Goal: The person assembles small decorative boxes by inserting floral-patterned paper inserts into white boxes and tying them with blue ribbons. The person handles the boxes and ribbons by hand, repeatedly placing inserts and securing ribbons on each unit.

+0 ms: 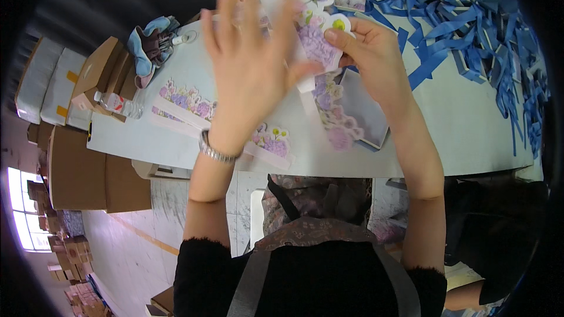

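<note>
Head view, left hand [249,79]: fingers spread wide, blurred, over the left side of the floral cutout [320,47]; no grip visible, contact can't be told.
Head view, right hand [371,50]: closed in a pinch, thumb on the cutout's right edge.
Cutout: raised above the table [470,135], between both hands.
Lower floral piece [336,111]: blurred, beside the shallow grey box [365,105]; can't tell if joined to the held one.
Loose floral strips: one [191,104] left of the left forearm, another [273,142] right of it.
Risk, cutout: could crease or tear, given an edge-only pinch if the left hand presses unevenly.
Risk, ribbons: blue ribbons [429,64] near the right forearm could snag if it swings outward.
Labels: red-and-white one on the bottle [134,109]; print not legible. Cutouts show only flower artwork.
</note>
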`<state>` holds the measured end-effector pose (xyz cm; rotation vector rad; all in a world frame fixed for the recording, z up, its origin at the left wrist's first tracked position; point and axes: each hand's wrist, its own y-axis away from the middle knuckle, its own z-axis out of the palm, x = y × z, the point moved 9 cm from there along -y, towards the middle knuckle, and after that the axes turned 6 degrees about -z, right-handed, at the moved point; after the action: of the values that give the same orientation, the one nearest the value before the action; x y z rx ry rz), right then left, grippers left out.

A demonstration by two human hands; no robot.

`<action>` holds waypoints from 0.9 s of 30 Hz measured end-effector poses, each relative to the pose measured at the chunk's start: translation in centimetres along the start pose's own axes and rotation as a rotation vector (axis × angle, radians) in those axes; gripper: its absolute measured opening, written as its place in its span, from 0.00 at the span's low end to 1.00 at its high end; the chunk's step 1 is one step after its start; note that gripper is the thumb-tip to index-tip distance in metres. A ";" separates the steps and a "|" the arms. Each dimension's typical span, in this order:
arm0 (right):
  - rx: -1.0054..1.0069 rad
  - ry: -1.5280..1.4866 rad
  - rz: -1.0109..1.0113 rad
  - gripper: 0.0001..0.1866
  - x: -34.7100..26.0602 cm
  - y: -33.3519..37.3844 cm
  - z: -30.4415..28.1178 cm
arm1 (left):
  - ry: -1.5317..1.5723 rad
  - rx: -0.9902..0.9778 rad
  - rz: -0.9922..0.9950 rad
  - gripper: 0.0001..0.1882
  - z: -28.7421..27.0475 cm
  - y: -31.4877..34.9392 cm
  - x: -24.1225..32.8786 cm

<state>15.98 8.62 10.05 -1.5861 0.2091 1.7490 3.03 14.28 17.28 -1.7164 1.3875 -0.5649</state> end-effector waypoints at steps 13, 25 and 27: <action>-0.201 -0.644 0.557 0.22 4.4 0.9 0.0 | 0.583 -0.189 0.763 0.16 -5.1 4.9 6.6; -0.900 1.440 0.180 0.18 -3.8 14.7 -4.5 | 1.316 -0.936 -0.816 0.52 18.1 8.5 2.1; -0.798 1.499 0.162 0.14 -5.0 15.1 -4.9 | 1.088 -1.112 -0.647 0.39 19.2 8.2 4.0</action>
<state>10.30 -6.90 8.22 -3.2558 0.3507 0.3131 14.34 16.36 -0.64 -3.0458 2.0742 -1.3996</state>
